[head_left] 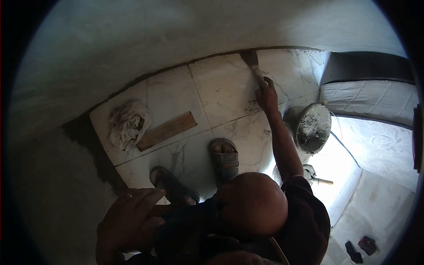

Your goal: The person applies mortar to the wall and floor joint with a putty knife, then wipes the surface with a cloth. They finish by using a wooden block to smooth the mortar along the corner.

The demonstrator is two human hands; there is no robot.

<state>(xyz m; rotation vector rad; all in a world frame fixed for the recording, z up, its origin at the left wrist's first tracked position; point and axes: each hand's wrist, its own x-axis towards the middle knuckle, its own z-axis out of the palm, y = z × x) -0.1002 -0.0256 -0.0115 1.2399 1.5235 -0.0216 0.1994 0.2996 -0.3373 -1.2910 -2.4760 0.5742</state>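
Observation:
My right hand (266, 96) reaches forward, closed around the handle of a putty knife (251, 59). Its wide blade meets the foot of the wall, where the tiled floor (225, 88) ends in a dark, narrow joint. To the right of my right forearm stands a bucket (314, 128) with grey, crusted material inside. Behind that forearm, a tool with a wooden handle (324, 181) shows in part, smeared with grey. At the lower left, my left hand (132, 216) holds nothing visible; its fingers are stretched out near my leg.
A wooden board (167, 131) lies on the tiles beside a crumpled whitish sheet (129, 123). My sandalled feet (224, 159) are close behind it. A quilted pad (371, 98) borders the right side. Small dark objects (366, 245) lie at the lower right. The wall (176, 35) curves across the front.

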